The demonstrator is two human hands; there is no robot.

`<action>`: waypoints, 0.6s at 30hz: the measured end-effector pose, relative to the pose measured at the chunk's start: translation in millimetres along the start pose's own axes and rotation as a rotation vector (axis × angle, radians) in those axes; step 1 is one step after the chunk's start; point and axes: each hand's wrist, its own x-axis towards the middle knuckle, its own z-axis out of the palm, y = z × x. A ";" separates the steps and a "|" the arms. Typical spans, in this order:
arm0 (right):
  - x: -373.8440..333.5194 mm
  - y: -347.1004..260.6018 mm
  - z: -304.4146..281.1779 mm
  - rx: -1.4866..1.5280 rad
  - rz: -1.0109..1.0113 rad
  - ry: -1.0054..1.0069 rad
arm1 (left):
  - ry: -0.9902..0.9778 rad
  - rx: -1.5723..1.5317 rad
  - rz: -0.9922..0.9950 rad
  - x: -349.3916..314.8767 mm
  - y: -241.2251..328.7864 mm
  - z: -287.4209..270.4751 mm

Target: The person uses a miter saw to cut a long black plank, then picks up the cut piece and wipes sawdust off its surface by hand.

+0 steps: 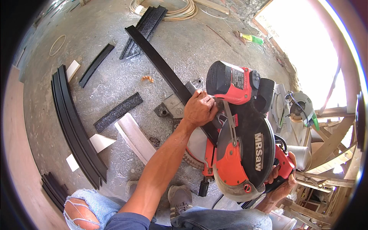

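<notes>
A red and black miter saw [245, 153] stands on the floor in front of me. My right hand [284, 182] is wrapped round its red handle [285, 165]; part of the fingers is hidden behind the grip. A long black moulding strip [159, 63] runs from the far left across the saw's metal base [174, 108]. My left hand [200, 109] is closed over this strip, pressing it near the blade guard [227, 174]. The strip's near end lies beside the guard, and the blade itself is hidden.
Black mouldings [73, 126] and short black offcuts [118, 112] lie on the dusty floor at left. A whitish moulding [135, 137] lies near my feet. A coiled hose [184, 11] sits at the back. A circular saw [301, 107] and wooden pieces [333, 142] stand at right.
</notes>
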 end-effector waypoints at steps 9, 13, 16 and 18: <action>0.5 -1.2 -1.8 -0.022 0.002 -0.002 | -0.001 0.010 0.011 0.3 -0.1 -1.0; 0.2 -2.3 1.5 -0.021 0.006 0.020 | 0.000 0.013 0.012 -0.4 -0.6 -0.7; -0.3 -1.7 3.8 0.008 0.005 0.023 | 0.003 0.015 0.014 -1.1 -1.0 -1.2; 0.3 -2.1 3.6 0.010 0.007 0.020 | 0.007 0.013 0.015 -0.9 -1.2 -0.5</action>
